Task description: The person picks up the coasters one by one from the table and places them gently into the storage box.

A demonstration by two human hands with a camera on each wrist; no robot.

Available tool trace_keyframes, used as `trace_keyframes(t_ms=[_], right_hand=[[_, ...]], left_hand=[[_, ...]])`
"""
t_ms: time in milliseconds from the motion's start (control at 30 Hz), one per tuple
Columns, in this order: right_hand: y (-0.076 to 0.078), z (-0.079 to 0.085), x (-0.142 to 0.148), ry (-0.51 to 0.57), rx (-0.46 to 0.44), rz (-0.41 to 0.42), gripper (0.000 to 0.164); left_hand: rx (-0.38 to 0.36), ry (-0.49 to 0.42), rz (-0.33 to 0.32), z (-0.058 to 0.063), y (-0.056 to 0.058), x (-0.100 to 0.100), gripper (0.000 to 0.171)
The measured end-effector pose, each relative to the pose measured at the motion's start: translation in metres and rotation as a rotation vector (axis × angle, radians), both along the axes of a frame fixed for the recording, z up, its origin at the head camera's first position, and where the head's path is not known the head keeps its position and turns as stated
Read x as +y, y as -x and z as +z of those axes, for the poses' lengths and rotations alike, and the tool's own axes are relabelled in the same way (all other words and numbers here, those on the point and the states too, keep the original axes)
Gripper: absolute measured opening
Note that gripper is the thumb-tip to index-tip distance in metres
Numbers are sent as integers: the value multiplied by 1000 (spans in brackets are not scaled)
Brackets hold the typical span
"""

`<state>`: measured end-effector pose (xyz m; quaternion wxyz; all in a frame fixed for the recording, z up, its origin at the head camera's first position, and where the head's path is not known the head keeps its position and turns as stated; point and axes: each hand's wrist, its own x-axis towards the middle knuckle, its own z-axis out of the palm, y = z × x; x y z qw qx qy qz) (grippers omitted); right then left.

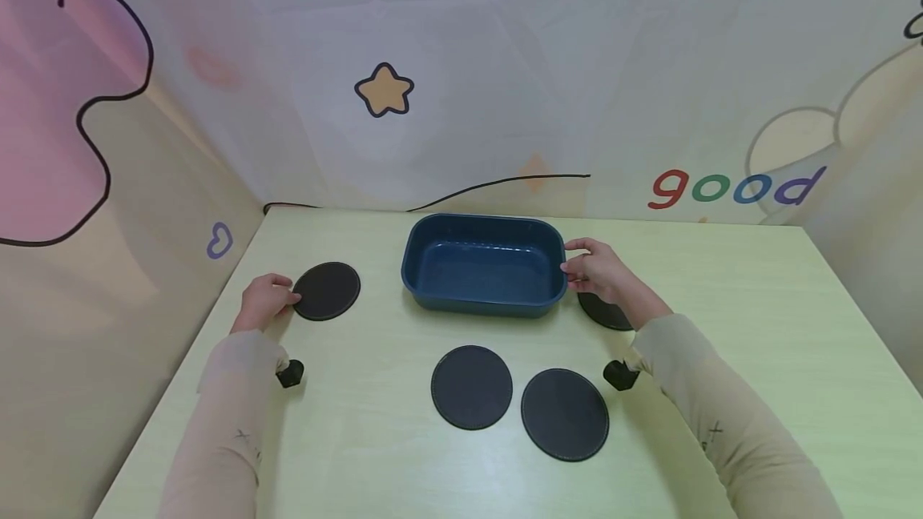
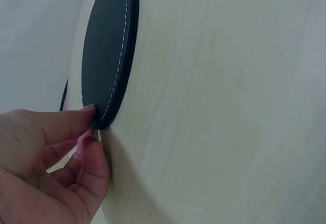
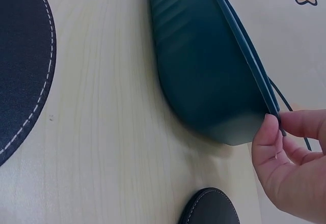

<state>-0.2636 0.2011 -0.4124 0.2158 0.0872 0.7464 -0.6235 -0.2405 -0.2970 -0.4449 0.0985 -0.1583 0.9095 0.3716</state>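
My left hand (image 1: 263, 300) pinches the near-left edge of a round black coaster (image 1: 328, 291) at the left of the table. In the left wrist view, this stitched coaster (image 2: 106, 46) is between thumb and fingertips. Toward the back of the table is a deep blue rectangular baking dish (image 1: 483, 263) with nothing inside. My right hand (image 1: 602, 272) pinches the rim at its right end, thumb on the outer side in the right wrist view. Below that hand, another black coaster (image 1: 602, 313) is partly covered by the hand and wrist.
Two more black coasters lie in front of the dish, one near the middle (image 1: 472, 388) and one to its right (image 1: 566, 415). A printed cloth backdrop (image 1: 476, 102) rises behind the pale wooden table (image 1: 360, 439). Black wrist devices hang below both sleeves.
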Motion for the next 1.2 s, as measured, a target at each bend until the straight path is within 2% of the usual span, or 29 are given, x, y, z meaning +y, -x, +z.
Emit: trace_keyframes(t_ms=[167,567,867,1000,1200], right_hand=[[0,1,-1,0,-2,-3,47],[-3,3,-2,0,-7,-7,48],[-1,1,-1,-2,-5,-14,48],[0,0,-1,-6,-4,-13,47],[0,-2,-1,2,-1,-17,46]], left_hand=[[-10,-25,16,-2,1,-1,43],[-49,-53,5,-3,3,-1,42],[-38,-47,-91,-1,3,2,46],[-66,-29,-130,1,6,3,45],[-110,12,-155,1,14,4,46]])
